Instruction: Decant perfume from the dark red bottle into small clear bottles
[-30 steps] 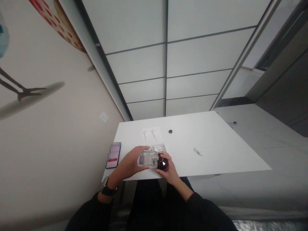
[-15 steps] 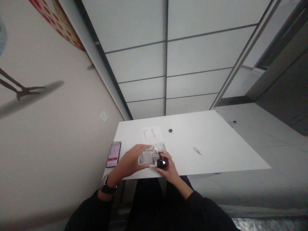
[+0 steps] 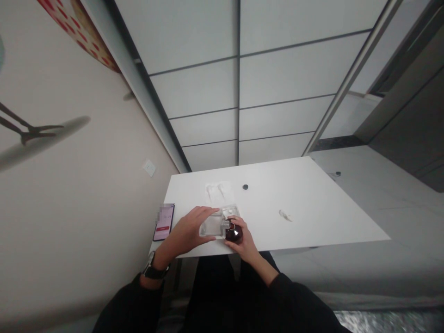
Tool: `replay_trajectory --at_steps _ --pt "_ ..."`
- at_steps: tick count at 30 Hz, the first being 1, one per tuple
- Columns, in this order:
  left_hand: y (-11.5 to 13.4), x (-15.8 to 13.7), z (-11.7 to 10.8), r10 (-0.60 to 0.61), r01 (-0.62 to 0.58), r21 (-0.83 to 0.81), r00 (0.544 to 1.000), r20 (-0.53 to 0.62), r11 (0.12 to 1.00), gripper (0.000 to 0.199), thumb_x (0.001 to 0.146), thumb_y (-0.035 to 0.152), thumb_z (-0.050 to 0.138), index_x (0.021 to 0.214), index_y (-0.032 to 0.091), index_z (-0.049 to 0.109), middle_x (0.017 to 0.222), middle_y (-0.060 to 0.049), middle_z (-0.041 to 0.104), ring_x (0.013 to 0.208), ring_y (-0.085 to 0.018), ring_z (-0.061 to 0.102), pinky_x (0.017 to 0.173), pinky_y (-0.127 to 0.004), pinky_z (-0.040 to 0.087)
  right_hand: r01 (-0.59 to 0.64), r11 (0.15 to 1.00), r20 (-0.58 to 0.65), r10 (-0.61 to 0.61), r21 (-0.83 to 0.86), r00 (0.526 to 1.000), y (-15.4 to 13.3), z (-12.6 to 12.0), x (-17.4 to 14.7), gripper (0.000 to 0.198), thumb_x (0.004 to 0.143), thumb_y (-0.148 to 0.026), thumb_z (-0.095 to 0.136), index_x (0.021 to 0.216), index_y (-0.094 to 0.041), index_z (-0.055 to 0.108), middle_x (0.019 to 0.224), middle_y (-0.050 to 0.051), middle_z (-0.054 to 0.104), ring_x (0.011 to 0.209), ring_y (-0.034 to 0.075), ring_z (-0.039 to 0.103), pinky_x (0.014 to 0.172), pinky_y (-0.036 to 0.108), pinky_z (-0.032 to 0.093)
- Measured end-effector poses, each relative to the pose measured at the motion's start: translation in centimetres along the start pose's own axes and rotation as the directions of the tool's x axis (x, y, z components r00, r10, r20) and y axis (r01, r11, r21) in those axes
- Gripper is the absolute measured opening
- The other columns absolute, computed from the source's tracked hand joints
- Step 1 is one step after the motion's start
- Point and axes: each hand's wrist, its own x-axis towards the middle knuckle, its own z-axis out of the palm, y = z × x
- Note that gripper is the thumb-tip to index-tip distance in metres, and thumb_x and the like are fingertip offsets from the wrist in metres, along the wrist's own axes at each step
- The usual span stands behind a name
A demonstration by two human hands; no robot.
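Observation:
My left hand (image 3: 194, 229) grips a clear square glass bottle (image 3: 211, 226) between thumb and fingers. The bottle lies on its side, its neck pointing right. My right hand (image 3: 246, 243) is wrapped round a dark red, rounded, glossy bottle (image 3: 233, 234), with a small ring showing near its top. The clear bottle's neck meets the dark bottle's top; whether they touch cannot be made out. Just behind both hands lies a clear, flat, tray-like piece (image 3: 230, 211), partly hidden.
A white table (image 3: 312, 194) holds a phone (image 3: 164, 223) at left, two thin pale pieces (image 3: 215, 191) at the back, a small dark round cap (image 3: 245, 187) and a crumpled clear scrap (image 3: 285, 215) at right. A wall (image 3: 114, 194) borders the left side.
Both hands and bottles stay almost in place. The clear bottle is tilted very slightly differently; the view has shifted a little.

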Motion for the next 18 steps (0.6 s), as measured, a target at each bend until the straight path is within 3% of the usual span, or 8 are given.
replay_trajectory --at_steps 18 --pt "0.00 0.07 -0.31 0.005 -0.005 -0.006 1.000 0.011 1.000 0.072 0.087 0.030 0.086 0.149 0.026 0.050 0.140 -0.010 0.067 0.129 -0.031 0.063 0.111 -0.050 0.054 0.004 1.000 0.000 -0.004 0.014 1.000 -0.28 0.02 0.16 0.063 0.090 -0.051 0.081 0.143 -0.033 0.053 0.142 0.013 0.061 0.138 0.033 0.058 0.116 0.055 0.049"
